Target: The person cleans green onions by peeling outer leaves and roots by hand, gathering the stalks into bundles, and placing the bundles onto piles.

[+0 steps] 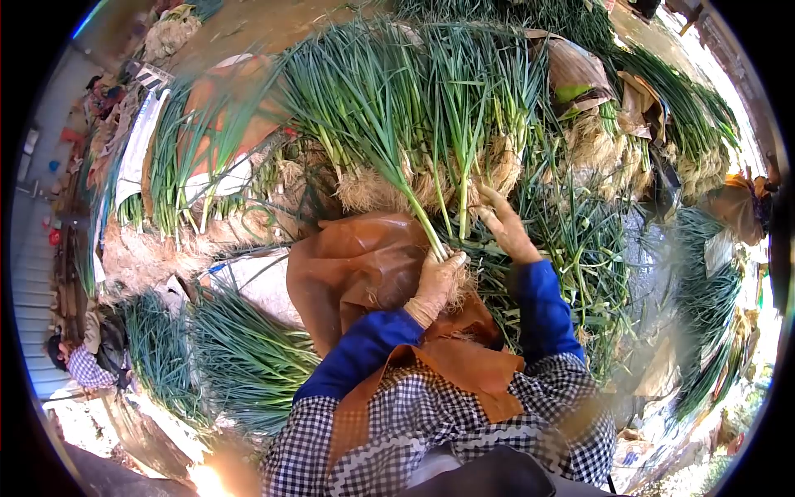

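Left hand (437,286): wrapped around the root end of a green onion (422,214), above the brown sheet (352,261).
Held onion: long axis points forward, leaning left.
Right hand (507,228): fingers part-bent; cannot tell if gripping.
Onion row (484,99): ahead, right hand nearer.

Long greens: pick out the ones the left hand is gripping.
The slanting greens, held near their roots in the left hand; the heaped greens beyond are outside its grip.

The apron (352,253) looks glossy, the roots (504,166) rough.
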A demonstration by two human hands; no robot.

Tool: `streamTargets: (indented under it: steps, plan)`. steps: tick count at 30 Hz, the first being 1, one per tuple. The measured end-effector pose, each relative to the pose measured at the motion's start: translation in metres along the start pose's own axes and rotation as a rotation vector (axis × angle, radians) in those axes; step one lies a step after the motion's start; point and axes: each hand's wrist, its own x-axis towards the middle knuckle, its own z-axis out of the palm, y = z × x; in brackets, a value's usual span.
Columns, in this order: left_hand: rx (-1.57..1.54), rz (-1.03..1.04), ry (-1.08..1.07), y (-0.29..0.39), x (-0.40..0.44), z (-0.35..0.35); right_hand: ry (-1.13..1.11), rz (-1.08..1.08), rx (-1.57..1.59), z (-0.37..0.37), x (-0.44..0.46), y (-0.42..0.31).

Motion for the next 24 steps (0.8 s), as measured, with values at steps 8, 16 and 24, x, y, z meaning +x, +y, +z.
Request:
streamTargets:
  steps: [8, 16, 24]
  plan:
    - [-0.221, -0.123, -0.050, 0.014, -0.006, -0.003, -0.220, -0.341, -0.573, 0.015, -0.052, -0.024]
    - [-0.224, 0.019, -0.050, 0.021, -0.004, 0.000, -0.630, 0.454, -1.259, -0.103, -0.118, 0.011]
    - [-0.060, 0.213, -0.083, -0.001, -0.002, 0.000, -0.244, 0.243, -0.618, 0.028, -0.028, -0.056]
